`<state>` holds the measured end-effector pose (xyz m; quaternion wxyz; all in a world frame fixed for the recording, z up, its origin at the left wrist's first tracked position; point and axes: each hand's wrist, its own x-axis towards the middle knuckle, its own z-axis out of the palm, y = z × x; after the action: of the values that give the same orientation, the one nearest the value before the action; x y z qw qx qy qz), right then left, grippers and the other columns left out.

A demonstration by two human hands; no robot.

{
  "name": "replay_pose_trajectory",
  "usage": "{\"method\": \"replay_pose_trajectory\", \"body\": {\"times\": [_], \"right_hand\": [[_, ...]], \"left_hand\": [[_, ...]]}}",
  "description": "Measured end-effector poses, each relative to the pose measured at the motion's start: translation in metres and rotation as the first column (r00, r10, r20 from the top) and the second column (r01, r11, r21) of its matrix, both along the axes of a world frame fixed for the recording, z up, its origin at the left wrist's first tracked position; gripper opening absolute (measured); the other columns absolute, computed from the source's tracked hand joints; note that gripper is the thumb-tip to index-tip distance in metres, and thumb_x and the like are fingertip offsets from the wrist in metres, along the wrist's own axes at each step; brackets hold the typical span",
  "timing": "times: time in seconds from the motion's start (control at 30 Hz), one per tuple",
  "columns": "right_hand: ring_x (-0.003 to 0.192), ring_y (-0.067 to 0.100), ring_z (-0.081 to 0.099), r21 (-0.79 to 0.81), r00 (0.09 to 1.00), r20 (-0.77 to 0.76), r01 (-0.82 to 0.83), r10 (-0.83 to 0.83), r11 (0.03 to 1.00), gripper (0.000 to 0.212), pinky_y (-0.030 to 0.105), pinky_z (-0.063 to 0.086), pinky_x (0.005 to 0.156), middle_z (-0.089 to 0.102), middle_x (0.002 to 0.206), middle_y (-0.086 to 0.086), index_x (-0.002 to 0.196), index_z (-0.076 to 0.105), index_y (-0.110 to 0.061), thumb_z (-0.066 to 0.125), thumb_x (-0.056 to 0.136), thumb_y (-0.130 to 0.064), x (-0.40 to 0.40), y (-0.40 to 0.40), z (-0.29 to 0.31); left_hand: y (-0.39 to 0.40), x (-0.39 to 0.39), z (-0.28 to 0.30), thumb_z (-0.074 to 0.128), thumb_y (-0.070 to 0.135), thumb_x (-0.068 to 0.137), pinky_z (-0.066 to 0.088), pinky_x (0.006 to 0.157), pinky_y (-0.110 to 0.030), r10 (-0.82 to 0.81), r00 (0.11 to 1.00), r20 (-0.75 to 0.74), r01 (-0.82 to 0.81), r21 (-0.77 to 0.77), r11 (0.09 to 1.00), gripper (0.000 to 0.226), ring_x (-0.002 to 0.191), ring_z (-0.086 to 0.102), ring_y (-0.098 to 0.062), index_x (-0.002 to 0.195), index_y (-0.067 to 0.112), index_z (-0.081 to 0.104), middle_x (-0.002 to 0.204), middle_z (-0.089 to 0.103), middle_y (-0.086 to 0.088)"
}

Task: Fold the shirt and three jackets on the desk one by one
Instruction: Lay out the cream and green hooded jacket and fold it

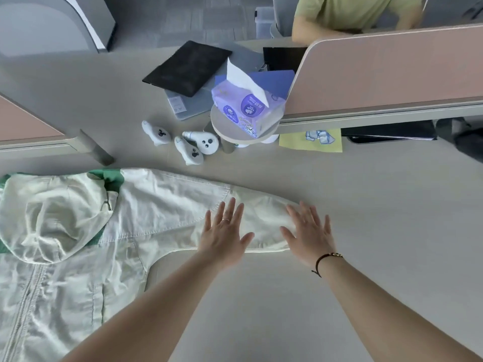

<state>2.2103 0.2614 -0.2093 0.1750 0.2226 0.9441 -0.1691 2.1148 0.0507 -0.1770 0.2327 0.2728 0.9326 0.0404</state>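
The grey desk (366, 205) fills the view, with a pink partition (392, 69) along its far right side. Spread flat across the near left of the desk lies a pale jacket (78, 283) with green trim, zip front uppermost, its hood (49, 218) crumpled over the collar and one sleeve (183, 205) stretched out to the right. No fold has been made in this garment, so by this evidence the task is at an early stage for this piece: the jacket is laid out and being smoothed, and folding of sleeves and body is yet to come. The shirt and the other two jackets do not appear in the view, so whether any of them is already folded cannot be told. The left hand (224, 236) lies palm down on the sleeve with fingers straight and spread wide; the right hand (311, 231) lies likewise, fingers splayed, over the cuff end where the sleeve meets bare desk. Neither hand grasps cloth. Farther back stand a purple tissue pack (248, 105) on a small round stand (227, 126), a black pouch (188, 66) on a grey laptop (193, 105), a blue folder (277, 79), a yellow cloth (295, 142), and three small white controllers (188, 145). A seated person in a green top (352, 11) is partly visible beyond the partition.
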Motion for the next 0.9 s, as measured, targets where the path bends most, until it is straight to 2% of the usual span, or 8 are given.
{"method": "replay_pose_trajectory", "body": {"times": [0.17, 0.3, 0.47, 0.6, 0.67, 0.73, 0.83, 0.9], "right_hand": [[0.153, 0.021, -0.02, 0.004, 0.999, -0.033, -0.04, 0.04, 0.999, 0.07, 0.048, -0.013, 0.123, -0.018, 0.167, -0.007, 0.156, 0.002, -0.049, 0.016, 0.093, -0.077, 0.019, 0.021, -0.027], [0.155, 0.02, -0.012, 0.04, 0.995, -0.093, -0.029, 0.033, 0.999, 0.076, 0.045, -0.013, 0.123, -0.009, 0.168, -0.008, 0.155, 0.01, -0.051, 0.013, 0.087, -0.083, 0.026, 0.023, -0.038], [0.156, 0.022, -0.003, 0.08, 0.99, -0.131, -0.035, 0.046, 0.996, 0.074, 0.048, -0.009, 0.124, -0.001, 0.169, -0.005, 0.155, 0.013, -0.05, 0.018, 0.09, -0.083, 0.027, 0.024, -0.046], [0.154, 0.026, 0.013, 0.082, 0.978, -0.204, -0.019, 0.035, 0.996, 0.074, 0.05, -0.001, 0.124, 0.019, 0.166, -0.002, 0.151, 0.031, -0.047, 0.028, 0.087, -0.084, 0.027, 0.024, -0.049], [0.152, 0.025, 0.017, 0.057, 0.971, -0.235, -0.027, 0.04, 0.998, 0.07, 0.052, 0.003, 0.124, 0.027, 0.159, -0.002, 0.143, 0.039, -0.047, 0.037, 0.083, -0.083, 0.022, 0.029, -0.048], [0.144, 0.02, 0.028, -0.044, 0.952, -0.307, -0.014, 0.0, 0.999, 0.065, 0.052, 0.014, 0.122, 0.039, 0.142, -0.003, 0.132, 0.05, -0.043, 0.048, 0.079, -0.08, 0.015, 0.036, -0.043], [0.116, 0.018, 0.045, -0.238, 0.897, -0.367, 0.167, -0.248, 0.957, 0.067, 0.04, 0.035, 0.107, 0.053, 0.116, -0.006, 0.124, 0.055, -0.028, 0.065, 0.074, -0.071, 0.002, 0.045, -0.029], [0.107, 0.018, 0.047, -0.264, 0.887, -0.253, 0.322, -0.387, 0.909, 0.061, 0.033, 0.034, 0.099, 0.056, 0.102, -0.011, 0.119, 0.055, -0.026, 0.074, 0.073, -0.061, 0.0, 0.051, -0.015]], "left_hand": [[0.033, -0.003, -0.018, 0.035, 0.059, 0.102, -0.005, 0.126, -0.043, 0.004, 0.995, 0.103, -0.005, 0.011, 1.0, 0.078, 0.153, -0.02, -0.018, 0.16, 0.032, -0.01, 0.166, -0.022, 0.005], [0.052, -0.001, -0.032, 0.033, 0.062, 0.101, -0.01, 0.125, -0.046, -0.039, 0.991, 0.127, 0.042, -0.019, 0.999, 0.078, 0.15, -0.029, -0.017, 0.16, 0.035, -0.011, 0.164, -0.028, 0.007], [0.053, 0.001, -0.051, 0.017, 0.072, 0.098, -0.019, 0.121, -0.052, -0.076, 0.988, 0.134, 0.091, -0.11, 0.99, 0.078, 0.141, -0.044, -0.02, 0.153, 0.038, -0.027, 0.154, -0.047, 0.007], [0.052, -0.002, -0.054, 0.021, 0.081, 0.091, -0.022, 0.118, -0.057, -0.085, 0.986, 0.146, 0.103, -0.123, 0.987, 0.079, 0.138, -0.047, -0.03, 0.146, 0.055, -0.029, 0.152, -0.05, 0.005], [0.056, -0.005, -0.05, 0.028, 0.084, 0.088, -0.022, 0.116, -0.06, -0.106, 0.977, 0.182, 0.132, -0.138, 0.982, 0.082, 0.136, -0.048, -0.038, 0.144, 0.061, -0.027, 0.15, -0.051, 0.001], [0.063, -0.007, -0.044, 0.036, 0.082, 0.088, -0.018, 0.116, -0.064, -0.12, 0.97, 0.209, 0.155, -0.16, 0.975, 0.084, 0.135, -0.047, -0.042, 0.144, 0.063, -0.024, 0.15, -0.05, -0.002], [0.071, -0.003, -0.03, 0.05, 0.068, 0.092, -0.007, 0.12, -0.065, -0.103, 0.966, 0.236, 0.132, -0.11, 0.985, 0.092, 0.144, -0.036, -0.038, 0.147, 0.059, -0.023, 0.157, -0.041, 0.0], [0.073, 0.006, -0.02, 0.054, 0.058, 0.094, 0.001, 0.124, -0.057, -0.075, 0.972, 0.225, 0.072, 0.018, 0.997, 0.096, 0.153, -0.022, -0.03, 0.15, 0.054, -0.023, 0.164, -0.028, 0.001]]}}
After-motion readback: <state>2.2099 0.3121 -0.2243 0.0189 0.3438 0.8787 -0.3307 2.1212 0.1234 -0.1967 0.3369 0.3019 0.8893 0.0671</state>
